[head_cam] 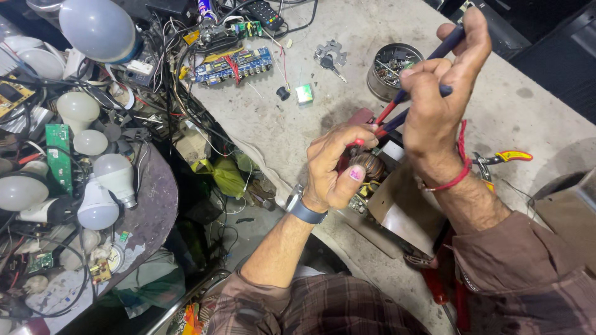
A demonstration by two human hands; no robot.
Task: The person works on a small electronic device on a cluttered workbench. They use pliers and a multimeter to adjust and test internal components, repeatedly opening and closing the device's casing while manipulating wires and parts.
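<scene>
My right hand [442, 93] is closed around the dark blue and red handles of a pair of pliers [390, 111], whose jaws point down to the left. My left hand [337, 166] pinches something small at the plier tips, just above a copper-wound toroid coil [372, 165]. The coil sits on a circuit assembly in a metal chassis [403, 208] lying on the grey workbench [279, 124]. A red thread is tied around my right wrist, and a watch sits on my left one.
Red-and-yellow handled cutters [504, 157] lie right of the chassis. A round tin of small parts [390, 68], keys [329, 57], a blue circuit board [234, 65], a remote control [264, 12] and tangled wires lie at the back. Several white bulbs [93, 155] crowd the left.
</scene>
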